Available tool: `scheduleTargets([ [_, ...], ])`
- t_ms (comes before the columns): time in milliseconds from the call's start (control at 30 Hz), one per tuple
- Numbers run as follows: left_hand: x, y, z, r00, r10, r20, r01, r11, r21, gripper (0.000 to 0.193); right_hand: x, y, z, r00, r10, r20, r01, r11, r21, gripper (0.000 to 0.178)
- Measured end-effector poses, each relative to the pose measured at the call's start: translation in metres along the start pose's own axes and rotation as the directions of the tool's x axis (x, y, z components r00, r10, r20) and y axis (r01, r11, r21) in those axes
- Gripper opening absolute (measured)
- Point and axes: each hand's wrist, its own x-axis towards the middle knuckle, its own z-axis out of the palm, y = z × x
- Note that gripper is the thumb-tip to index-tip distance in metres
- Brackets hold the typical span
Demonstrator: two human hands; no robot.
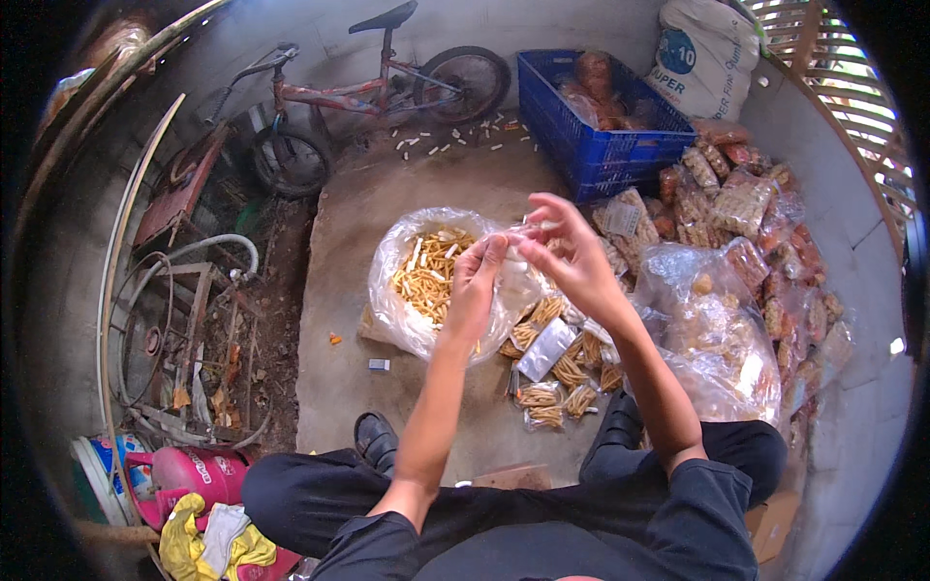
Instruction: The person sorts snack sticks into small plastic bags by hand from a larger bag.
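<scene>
My left hand point(474, 281) is closed, thumb against fingers, on a thin piece of clear plastic point(517, 232) that looks like a small bag. Close beside it, my right hand point(573, 254) has its fingers apart, the tips near or touching the plastic; their exact contact is blurred. Under the hands, a large clear plastic bag point(386, 266) stands with its mouth wide, holding many tan snack sticks point(424, 276). Right of it lie several small packs of sticks point(542, 395) and a silver-grey flat packet point(546, 350).
A blue crate point(605, 165) with bagged goods and a white sack point(704, 63) stand at the back right. Filled snack bags point(746, 203) pile along the right wall. A bicycle point(387, 92) leans at the back; a pink gas cylinder point(194, 476) sits lower left. A small box point(379, 365) lies on the floor.
</scene>
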Motion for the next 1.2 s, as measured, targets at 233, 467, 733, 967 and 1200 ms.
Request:
scheduleTargets([
  [233,-0.015,-0.017,-0.015,1.000,0.000,-0.008,0.000,0.999,0.033,0.038,-0.019,0.011,0.016,0.972,0.185,0.144,-0.215,0.949,0.230,0.045],
  [467,-0.016,-0.007,-0.015,0.999,0.027,0.028,-0.033,0.971,0.237,0.057,-0.019,0.026,0.010,0.891,0.217,0.399,-0.241,0.970,0.010,0.026],
  [733,-0.023,-0.001,-0.004,0.990,-0.130,0.052,0.125,0.989,0.081,0.053,-0.023,0.016,0.019,0.987,-0.102,0.127,0.118,0.984,-0.130,0.013],
  [967,-0.029,0.001,-0.019,0.905,-0.360,0.229,0.229,0.862,0.452,0.041,-0.009,0.025,0.001,0.982,-0.040,-0.183,0.016,0.991,-0.129,0.021],
  [1200,-0.033,-0.017,-0.021,0.964,-0.156,0.215,0.092,0.955,0.282,0.039,-0.014,0.022,0.017,0.987,0.002,-0.158,0.005,0.999,0.040,0.025],
])
